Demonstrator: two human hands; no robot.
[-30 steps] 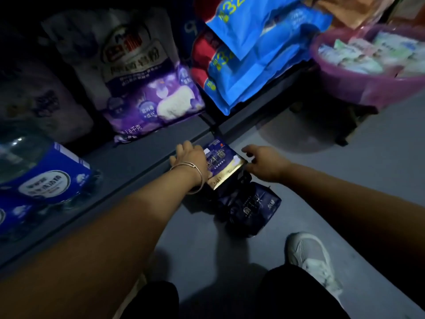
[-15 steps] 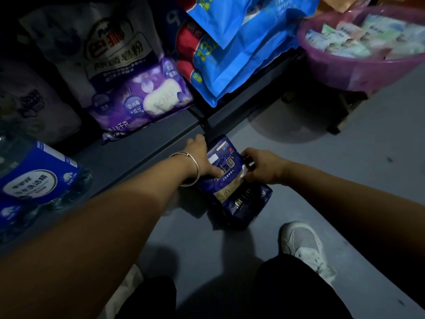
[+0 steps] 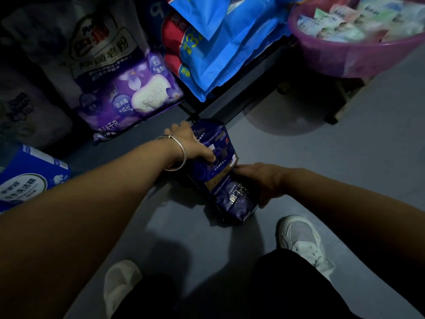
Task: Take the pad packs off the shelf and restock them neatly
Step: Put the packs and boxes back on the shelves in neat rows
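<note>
- Head view looks down on a dim grey floor [image 3: 345, 171], with a person crouched before a low shelf [image 3: 147, 125]
- Two dark blue pad packs lie on the floor at the centre, just in front of the shelf edge: the upper pack [image 3: 213, 143] overlaps the lower pack [image 3: 236, 201], which sits toward 5 o'clock of it
- Left hand [image 3: 190, 143], with a bangle [image 3: 177, 155] on the wrist, clasps the upper pack's left edge, thumb across its front
- Right hand [image 3: 259, 180] comes in from 3 o'clock and lies against the right side where the packs meet; its fingers run behind the packs, so I cannot tell whether it grasps them
- On the shelf at 11 o'clock stands a purple and white soap powder bag [image 3: 119, 88], leaning back
- At 12 o'clock blue bags [image 3: 220, 49] are piled on a slant, with red packs [image 3: 171, 35] behind them
- At 9 o'clock sits a blue and white box [image 3: 30, 180], near the left forearm
- At 1 o'clock a pink basin [image 3: 351, 56] holds pale small packets [image 3: 358, 21]
- White shoes show at 5 o'clock [image 3: 301, 240] and 7 o'clock [image 3: 119, 282], beside black trousers [image 3: 287, 286]
</note>
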